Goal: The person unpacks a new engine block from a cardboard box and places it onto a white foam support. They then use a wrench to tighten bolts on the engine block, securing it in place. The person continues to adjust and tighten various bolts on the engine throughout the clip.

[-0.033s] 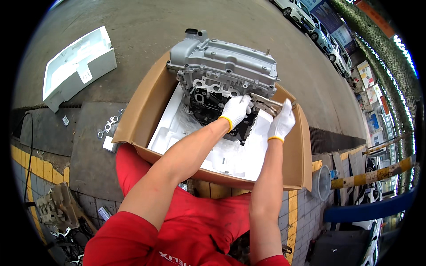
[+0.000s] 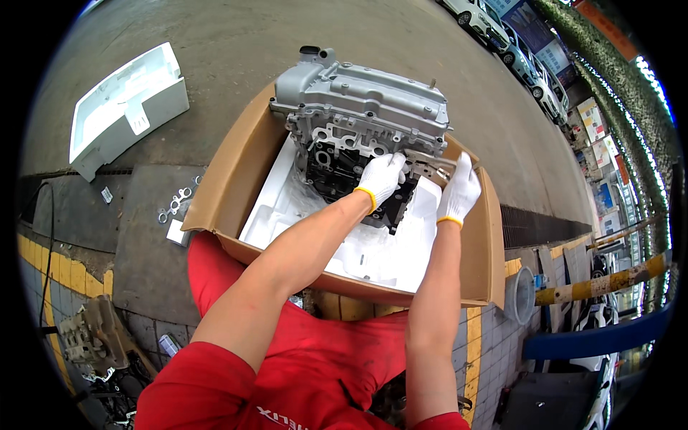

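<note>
A grey-and-black car engine [image 2: 362, 89] stands upright in a cardboard box [image 2: 228, 175] in front of me. My left hand [image 2: 382, 174], in a white knit glove with a yellow cuff, is closed against the engine's lower right side; its fingers hide what they pinch. My right hand [image 2: 459, 192], gloved the same way, is raised at the box's right side with fingers curled. Between the hands, a light metal part [image 2: 430, 168] juts from the engine's right end, with a shiny piece beside the right fingers. Whether the right hand grips it is hidden.
White foam [image 2: 344, 258] and clear plastic line the box. On the floor at left lie a white foam cover [image 2: 136, 107], metal gaskets [image 2: 175, 204] and a small white box [image 2: 177, 232]. A used engine part [image 2: 93, 333] sits lower left. A clear bucket [image 2: 520, 295] stands right of the box.
My right hand has shifted slightly right, uncovering more of the shiny metal beside its fingers. My left hand stays at the same spot on the engine.
</note>
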{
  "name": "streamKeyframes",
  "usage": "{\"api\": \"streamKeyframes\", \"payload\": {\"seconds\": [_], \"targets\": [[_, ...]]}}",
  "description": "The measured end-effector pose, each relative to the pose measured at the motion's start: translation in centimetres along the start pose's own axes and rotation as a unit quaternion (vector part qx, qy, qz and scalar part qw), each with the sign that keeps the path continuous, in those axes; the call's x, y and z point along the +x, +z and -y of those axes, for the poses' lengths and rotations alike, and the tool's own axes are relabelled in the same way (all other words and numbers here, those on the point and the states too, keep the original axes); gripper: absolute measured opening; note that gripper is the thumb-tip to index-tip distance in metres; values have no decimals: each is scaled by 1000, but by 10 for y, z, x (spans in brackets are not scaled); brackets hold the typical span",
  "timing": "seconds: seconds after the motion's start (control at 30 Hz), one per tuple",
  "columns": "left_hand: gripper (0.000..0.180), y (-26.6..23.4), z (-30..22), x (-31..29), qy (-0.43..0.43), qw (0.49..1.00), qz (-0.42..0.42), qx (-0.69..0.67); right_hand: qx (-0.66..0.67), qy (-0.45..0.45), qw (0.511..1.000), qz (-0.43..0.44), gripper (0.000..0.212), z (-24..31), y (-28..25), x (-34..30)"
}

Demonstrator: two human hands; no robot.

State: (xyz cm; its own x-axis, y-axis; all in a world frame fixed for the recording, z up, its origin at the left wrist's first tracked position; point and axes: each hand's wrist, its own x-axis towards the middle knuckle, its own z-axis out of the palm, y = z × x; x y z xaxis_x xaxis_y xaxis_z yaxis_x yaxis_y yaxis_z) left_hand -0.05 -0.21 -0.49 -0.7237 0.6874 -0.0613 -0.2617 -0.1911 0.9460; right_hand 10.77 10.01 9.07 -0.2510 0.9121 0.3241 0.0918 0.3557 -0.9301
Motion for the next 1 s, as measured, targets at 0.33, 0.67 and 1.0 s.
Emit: {"api": "streamKeyframes", "payload": {"seconds": [0.33, 0.67, 1.0], "targets": [[43, 5, -5, -3, -10, 1000, -9, -16, 19, 16, 999, -41, 46, -19, -1, 2], [41, 1, -11, -5, -4, 1000, -17, -8, 165, 128, 975, -77, 33, -37, 5, -17], [37, 4, -10, -8, -7, 1000, -9, -11, 189, 201, 960, 47, 45, -84, -8, -1]]}}
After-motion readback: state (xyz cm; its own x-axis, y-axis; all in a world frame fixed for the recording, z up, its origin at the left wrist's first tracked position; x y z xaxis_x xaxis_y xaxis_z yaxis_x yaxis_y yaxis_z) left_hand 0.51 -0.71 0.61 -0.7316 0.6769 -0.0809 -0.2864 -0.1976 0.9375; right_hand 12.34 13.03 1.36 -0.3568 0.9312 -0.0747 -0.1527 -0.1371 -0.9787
